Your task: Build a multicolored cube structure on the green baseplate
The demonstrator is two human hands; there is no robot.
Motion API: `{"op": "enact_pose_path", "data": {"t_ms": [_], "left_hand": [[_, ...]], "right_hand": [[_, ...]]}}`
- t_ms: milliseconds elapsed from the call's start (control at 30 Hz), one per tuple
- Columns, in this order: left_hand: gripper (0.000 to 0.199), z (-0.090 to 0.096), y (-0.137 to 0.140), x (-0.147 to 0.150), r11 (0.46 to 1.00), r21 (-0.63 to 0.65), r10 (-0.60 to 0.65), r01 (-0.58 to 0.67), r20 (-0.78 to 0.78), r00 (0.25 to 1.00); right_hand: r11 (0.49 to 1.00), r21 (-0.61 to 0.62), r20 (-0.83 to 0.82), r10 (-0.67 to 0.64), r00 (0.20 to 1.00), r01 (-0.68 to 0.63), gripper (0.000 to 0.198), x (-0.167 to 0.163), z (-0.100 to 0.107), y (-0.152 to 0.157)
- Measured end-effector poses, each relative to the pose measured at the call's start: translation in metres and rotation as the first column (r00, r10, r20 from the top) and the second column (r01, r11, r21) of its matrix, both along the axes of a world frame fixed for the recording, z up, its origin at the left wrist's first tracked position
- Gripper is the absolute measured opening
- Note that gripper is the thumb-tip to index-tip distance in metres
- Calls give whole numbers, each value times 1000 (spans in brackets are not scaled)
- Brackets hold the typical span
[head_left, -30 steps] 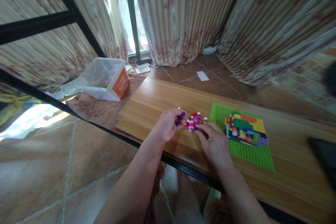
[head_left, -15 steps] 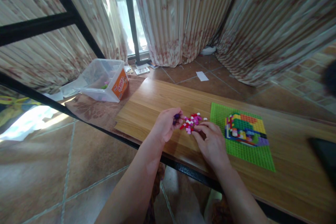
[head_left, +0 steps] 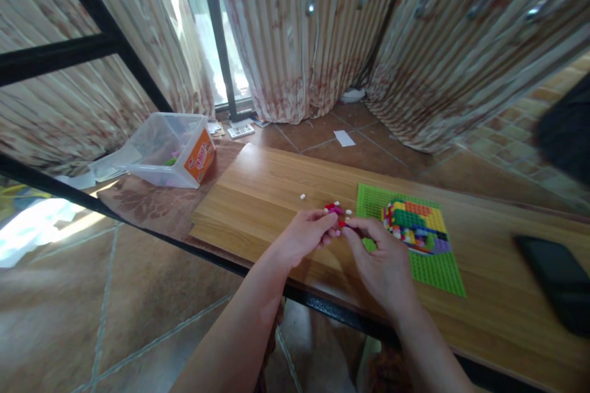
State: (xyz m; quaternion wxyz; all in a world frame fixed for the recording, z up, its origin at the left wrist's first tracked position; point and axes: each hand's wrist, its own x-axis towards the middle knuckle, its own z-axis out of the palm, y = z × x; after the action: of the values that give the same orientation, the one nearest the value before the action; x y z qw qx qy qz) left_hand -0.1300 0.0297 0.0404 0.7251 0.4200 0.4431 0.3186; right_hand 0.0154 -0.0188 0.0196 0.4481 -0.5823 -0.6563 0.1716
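My left hand [head_left: 306,234] is closed, its thumb and fingers pinched together over the small loose building bricks. My right hand [head_left: 380,252] meets it from the right, thumb and forefinger closed. Between the fingertips of both hands is a red building brick [head_left: 342,223], with a dark bit beside it that is too small to make out. Pink and red bricks [head_left: 335,209] lie just beyond the fingers, partly hidden by them. To the right, a multicoloured brick build [head_left: 417,226] sits on a green baseplate [head_left: 437,273], partly behind my right hand.
One white brick [head_left: 303,196] lies apart on the wooden tabletop [head_left: 258,196]. A clear plastic bin [head_left: 161,163] with an orange label stands at the far left. A dark flat device [head_left: 553,282] lies at the right. A black frame bar runs along the table's near edge.
My hands have come together over the brick pile, and the dark purple bricks seen in my left hand are hidden. A white brick now lies apart. The view has shifted slightly right.
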Motion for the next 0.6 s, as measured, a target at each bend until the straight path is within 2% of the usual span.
{"op": "enact_pose_path", "data": {"t_ms": [133,267,433,500,600], "left_hand": [[27,-2,-5,11,999,2,-42,42,63,997],[29,-5,-7,17,997,48,-64,61,52,997],[34,-7,-5,22,995,-72,-60,71,139,988],[31,-8,-3,23,998,-46,-46,50,83,996],[22,-13,4,24,984,176,54,-24,-169,984]], "right_hand": [[1000,-12,-25,-4,1000,3,15,6,4,-3],[999,-27,-8,21,1000,-22,15,14,2,-6],[996,-73,-237,-57,970,41,15,15,-2,-10],[994,-82,-298,-94,950,72,16,17,0,-10],[987,-74,-287,-160,945,145,16,35,6,-9]]}}
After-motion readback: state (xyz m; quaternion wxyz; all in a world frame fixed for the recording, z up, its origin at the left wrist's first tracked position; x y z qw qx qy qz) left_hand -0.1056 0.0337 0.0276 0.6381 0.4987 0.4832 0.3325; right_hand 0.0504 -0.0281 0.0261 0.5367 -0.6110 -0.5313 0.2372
